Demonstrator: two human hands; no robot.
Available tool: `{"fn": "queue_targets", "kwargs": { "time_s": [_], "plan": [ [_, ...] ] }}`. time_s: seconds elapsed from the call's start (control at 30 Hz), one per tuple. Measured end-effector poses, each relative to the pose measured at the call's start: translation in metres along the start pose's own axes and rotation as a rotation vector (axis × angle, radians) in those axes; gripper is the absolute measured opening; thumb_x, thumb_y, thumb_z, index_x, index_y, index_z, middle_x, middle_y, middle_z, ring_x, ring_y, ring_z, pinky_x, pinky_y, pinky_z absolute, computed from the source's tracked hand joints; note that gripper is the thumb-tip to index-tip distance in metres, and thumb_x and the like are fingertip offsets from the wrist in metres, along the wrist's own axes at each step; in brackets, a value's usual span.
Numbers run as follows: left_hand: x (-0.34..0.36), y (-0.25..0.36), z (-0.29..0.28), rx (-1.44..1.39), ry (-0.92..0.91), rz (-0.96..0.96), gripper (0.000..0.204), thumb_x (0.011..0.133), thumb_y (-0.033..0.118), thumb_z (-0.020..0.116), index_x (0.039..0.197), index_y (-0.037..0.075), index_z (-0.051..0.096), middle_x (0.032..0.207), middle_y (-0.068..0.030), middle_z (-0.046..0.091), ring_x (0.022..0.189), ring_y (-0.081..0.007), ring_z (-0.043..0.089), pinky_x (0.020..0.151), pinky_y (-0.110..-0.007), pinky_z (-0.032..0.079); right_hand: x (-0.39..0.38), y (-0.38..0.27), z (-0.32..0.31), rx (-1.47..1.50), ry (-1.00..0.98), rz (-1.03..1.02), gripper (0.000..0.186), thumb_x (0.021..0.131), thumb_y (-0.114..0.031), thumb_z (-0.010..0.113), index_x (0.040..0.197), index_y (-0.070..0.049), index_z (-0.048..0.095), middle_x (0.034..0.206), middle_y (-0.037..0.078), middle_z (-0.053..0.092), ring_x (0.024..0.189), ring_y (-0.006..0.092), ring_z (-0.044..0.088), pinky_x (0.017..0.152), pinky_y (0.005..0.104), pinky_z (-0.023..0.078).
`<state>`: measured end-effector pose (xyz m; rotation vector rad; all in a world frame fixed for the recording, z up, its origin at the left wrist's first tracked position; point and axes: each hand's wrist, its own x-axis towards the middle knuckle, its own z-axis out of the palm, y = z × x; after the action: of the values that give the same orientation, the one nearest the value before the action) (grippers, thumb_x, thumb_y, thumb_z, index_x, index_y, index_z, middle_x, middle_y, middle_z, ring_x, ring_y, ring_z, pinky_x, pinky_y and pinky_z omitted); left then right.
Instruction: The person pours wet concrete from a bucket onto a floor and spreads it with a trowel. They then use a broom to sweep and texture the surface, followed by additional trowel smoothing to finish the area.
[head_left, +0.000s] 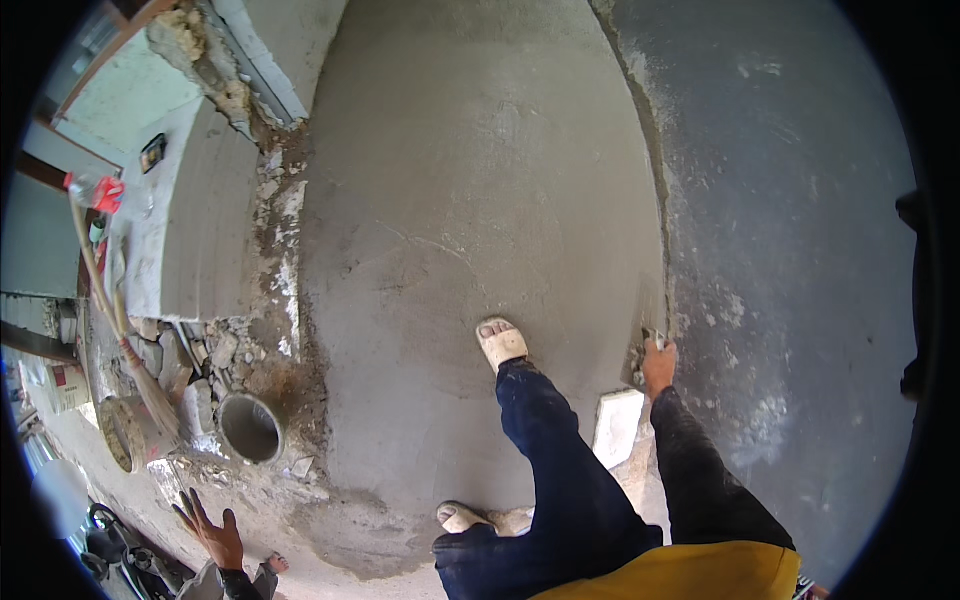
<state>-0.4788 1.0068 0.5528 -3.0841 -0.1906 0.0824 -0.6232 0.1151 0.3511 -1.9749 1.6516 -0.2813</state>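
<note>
My right hand [660, 366] is closed around the handle of a trowel [636, 368]. The blade, partly hidden by the fingers, lies against the smoothed grey cement floor [480, 200] along its right edge. Just below this hand is a white rectangular block [618, 428]. At the lower left my left hand [213, 532] is held out open, fingers spread, with nothing in it. My feet wear cream slide sandals; one sandal [502, 343] is planted on the cement, and the other sandal [462, 518] is lower down.
A darker floor strip [780, 250] borders the cement on the right. To the left are a bucket [135, 435], a pipe opening [250, 428], a broom [150, 390], rubble and a white ledge [205, 220] with a plastic bottle [95, 192]. Another person's bare foot [277, 562] shows near my left hand.
</note>
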Motion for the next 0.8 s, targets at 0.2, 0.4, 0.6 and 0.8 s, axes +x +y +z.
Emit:
{"fn": "queue_targets", "kwargs": {
  "time_s": [0.2, 0.4, 0.6, 0.8],
  "plan": [
    [0.171, 0.105, 0.186, 0.023, -0.281, 0.152, 0.089, 0.081, 0.017, 0.072, 0.160, 0.004, 0.035, 0.166, -0.0238, 0.031, 0.155, -0.0470, 0.021, 0.126, -0.056, 0.022, 0.224, -0.092, 0.222, 0.099, 0.021, -0.054, 0.065, 0.098, -0.045, 0.063, 0.126, 0.013, 0.055, 0.121, 0.034, 0.064, 0.116, 0.0471, 0.062, 0.101, 0.0482, 0.046],
    [0.308, 0.119, 0.404, -0.054, -0.457, -0.051, 0.078, 0.099, 0.026, 0.063, 0.160, -0.007, 0.026, 0.163, -0.0330, 0.030, 0.151, -0.0483, 0.028, 0.125, -0.050, 0.025, 0.434, -0.104, 0.363, 0.213, 0.203, -0.100, 0.072, 0.097, -0.047, 0.064, 0.124, 0.019, 0.053, 0.124, 0.036, 0.063, 0.118, 0.0465, 0.062, 0.102, 0.0477, 0.046],
    [0.325, 0.118, 0.482, -0.007, -0.450, -0.013, 0.066, 0.105, 0.021, 0.055, 0.158, -0.007, 0.029, 0.161, -0.0319, 0.033, 0.150, -0.0469, 0.030, 0.125, -0.049, 0.026, 0.532, -0.107, 0.439, 0.476, 0.187, 0.059, 0.061, 0.099, -0.037, 0.065, 0.123, 0.019, 0.057, 0.105, 0.021, 0.070, 0.082, 0.0304, 0.072, 0.069, 0.0424, 0.058],
    [0.260, 0.128, 0.400, 0.005, -0.452, -0.059, 0.066, 0.101, 0.019, 0.056, 0.159, -0.003, 0.032, 0.162, -0.0264, 0.036, 0.152, -0.0432, 0.030, 0.126, -0.048, 0.023, 0.494, -0.224, 0.507, 0.389, 0.025, -0.195, 0.077, 0.097, -0.051, 0.063, 0.134, 0.015, 0.052, 0.128, 0.034, 0.063, 0.121, 0.0463, 0.062, 0.102, 0.0481, 0.048]
  ]
}}
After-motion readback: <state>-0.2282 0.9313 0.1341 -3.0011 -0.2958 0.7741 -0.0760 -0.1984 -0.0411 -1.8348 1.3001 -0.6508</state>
